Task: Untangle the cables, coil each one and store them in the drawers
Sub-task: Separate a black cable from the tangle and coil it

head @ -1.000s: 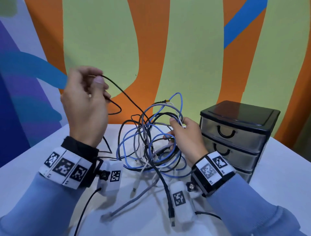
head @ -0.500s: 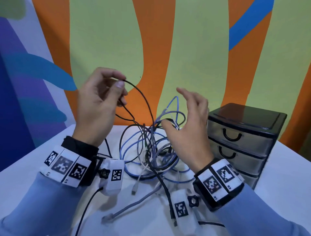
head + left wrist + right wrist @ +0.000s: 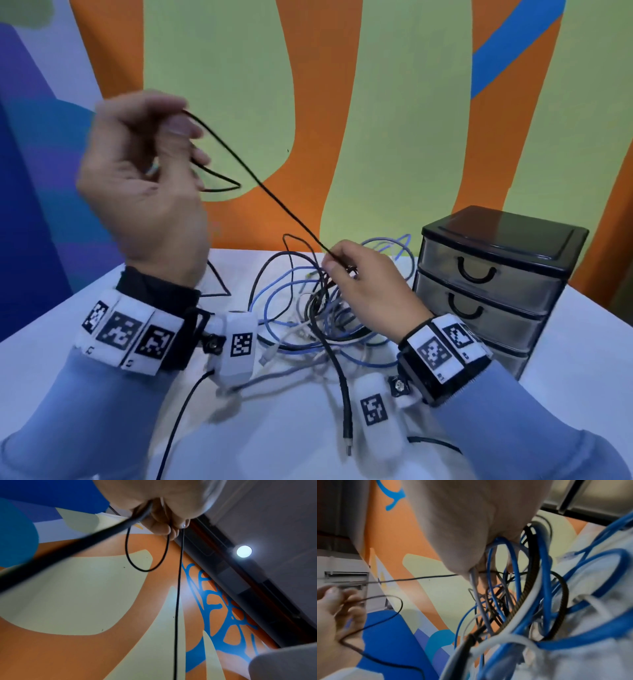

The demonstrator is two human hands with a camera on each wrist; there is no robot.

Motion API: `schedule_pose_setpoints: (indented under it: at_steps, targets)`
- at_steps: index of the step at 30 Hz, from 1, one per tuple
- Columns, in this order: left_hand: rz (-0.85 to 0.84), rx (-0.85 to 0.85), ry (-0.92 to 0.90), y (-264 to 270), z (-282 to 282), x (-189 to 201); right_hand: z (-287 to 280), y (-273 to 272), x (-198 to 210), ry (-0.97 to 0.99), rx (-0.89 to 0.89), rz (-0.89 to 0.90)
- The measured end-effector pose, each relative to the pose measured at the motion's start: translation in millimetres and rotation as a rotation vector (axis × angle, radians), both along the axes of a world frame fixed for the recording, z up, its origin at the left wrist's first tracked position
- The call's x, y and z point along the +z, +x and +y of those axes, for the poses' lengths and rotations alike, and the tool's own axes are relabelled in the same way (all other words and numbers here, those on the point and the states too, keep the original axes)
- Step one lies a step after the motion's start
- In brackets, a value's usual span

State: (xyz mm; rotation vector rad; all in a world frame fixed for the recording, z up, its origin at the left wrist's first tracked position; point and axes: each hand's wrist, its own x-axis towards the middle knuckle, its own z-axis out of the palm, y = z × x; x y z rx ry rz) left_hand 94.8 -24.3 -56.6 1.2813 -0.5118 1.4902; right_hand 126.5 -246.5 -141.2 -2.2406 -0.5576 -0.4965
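A tangle of blue, black, grey and white cables [image 3: 308, 318] lies on the white table [image 3: 51, 342] between my wrists. My left hand [image 3: 150, 171] is raised at the left and pinches a thin black cable [image 3: 260, 185] with a small loop [image 3: 145, 555] hanging from its fingers. That cable runs taut down to my right hand [image 3: 363, 287], which pinches it just above the tangle [image 3: 522, 601]. A thick black braided cable [image 3: 344, 387] trails toward me from the pile.
A small black and grey drawer unit [image 3: 496, 284] with its drawers closed stands at the right, close to my right hand. A painted orange, green and blue wall [image 3: 342, 102] rises behind the table. Wrist camera leads hang below both wrists.
My left hand rose, drawing the thin black cable taut. My right hand, open above the pile half a second ago, dropped and now pinches that cable at the tangle.
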Motion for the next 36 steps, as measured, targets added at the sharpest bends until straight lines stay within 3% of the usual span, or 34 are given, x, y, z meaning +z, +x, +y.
schedule_pose_setpoints:
  at_steps: [5,7,10,12,14,18,20,22,26,29,36]
  targets:
    - [0.124,0.121,-0.305,32.0,58.8,-5.4,-8.0,3.7,0.2,0.108,-0.114,-0.037]
    - [0.302,0.143,-0.3,38.4,68.6,-8.1,-7.4,2.8,1.4,0.214,-0.107,-0.085]
    - [0.853,0.332,0.115,37.8,66.9,-16.2,-5.1,0.7,2.9,0.34,-0.095,-0.12]
    - [1.015,0.483,0.379,33.8,57.3,-20.7,-4.6,-1.6,5.9,0.366,-0.104,-0.144]
    - [0.88,0.435,0.503,27.1,39.9,-17.6,-4.8,-3.6,8.3,0.374,-0.104,-0.154]
    - [0.482,0.05,0.69,5.1,-15.2,-12.1,-1.9,-10.1,12.9,0.319,-0.059,-0.141]
    - [0.428,0.034,0.85,1.7,-36.1,-21.9,-0.2,-14.3,15.4,0.285,0.0,-0.179]
    - [0.405,0.125,0.919,6.6,-41.0,-30.4,0.9,-15.9,16.1,0.283,0.059,-0.203]
    - [0.235,0.231,0.752,13.9,-30.9,-27.9,0.1,-10.1,9.9,0.254,0.083,-0.13]
    - [0.239,0.157,0.563,9.0,-31.5,-24.8,-1.1,-6.1,5.3,0.132,0.076,-0.115]
    - [0.234,0.185,0.474,3.0,-28.6,-18.6,-12.8,0.2,1.6,0.213,-0.096,-0.161]
